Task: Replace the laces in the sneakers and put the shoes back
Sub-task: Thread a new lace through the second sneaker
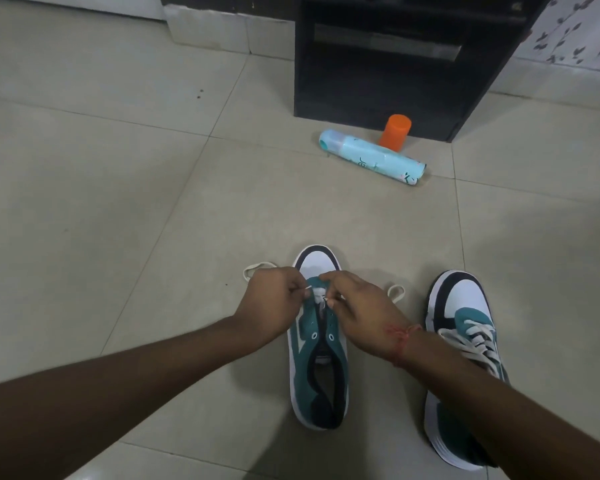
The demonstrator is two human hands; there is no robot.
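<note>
Two hands, left hand (274, 299) and right hand (357, 306), pinch the lace (321, 295) at the sneaker (321, 368) between them (long axis toe-away).

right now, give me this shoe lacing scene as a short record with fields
left hand: pinches the lace by the front eyelets
right hand: pinches the lace on the other side
middle sneaker: teal, on the floor, laced only at the front; rear eyelets bare
lace: off-white, a loop trailing on the floor each side
right sneaker: laced, partly under the right forearm
spray can: pale blue, lying on its side
orange cap: upright behind the can
cabinet: dark, behind both
floor: beige tiles
</note>
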